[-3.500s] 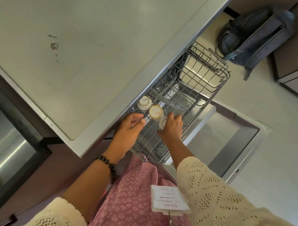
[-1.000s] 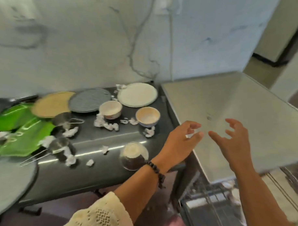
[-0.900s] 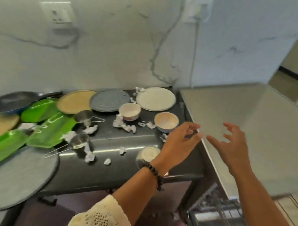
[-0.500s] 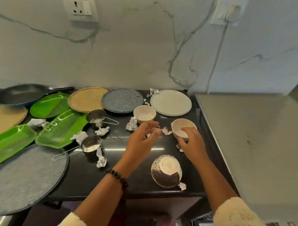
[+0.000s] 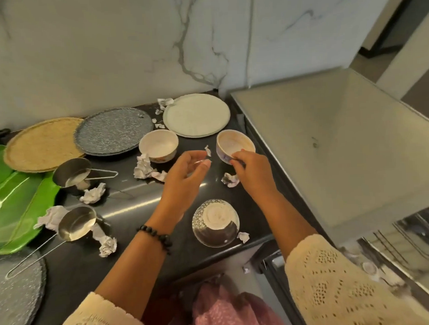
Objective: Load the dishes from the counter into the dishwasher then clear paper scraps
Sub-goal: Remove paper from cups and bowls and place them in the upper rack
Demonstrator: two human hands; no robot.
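My right hand (image 5: 253, 175) grips the near rim of a small cream bowl (image 5: 234, 143), which is tilted up off the black counter (image 5: 142, 206). My left hand (image 5: 185, 180) hovers beside it with relaxed fingers and holds nothing. A second cream bowl (image 5: 158, 145) stands to the left. An upturned speckled bowl (image 5: 215, 222) sits near the counter's front edge. Behind lie a white plate (image 5: 196, 115), a grey plate (image 5: 114, 130) and a woven tan plate (image 5: 41, 144). Crumpled paper scraps (image 5: 144, 166) lie scattered about. The dishwasher rack (image 5: 405, 236) shows at lower right.
Two steel measuring cups (image 5: 71, 173) with wire handles stand at left, next to green leaf-shaped trays (image 5: 20, 208). A large grey plate (image 5: 13, 293) fills the lower left corner. A pale worktop (image 5: 341, 143) lies over the dishwasher at right. The marble wall backs the counter.
I have turned from the dishwasher rack to the counter. My right hand has closed on the cream bowl's rim and tipped it up. My left hand has drawn a little nearer.
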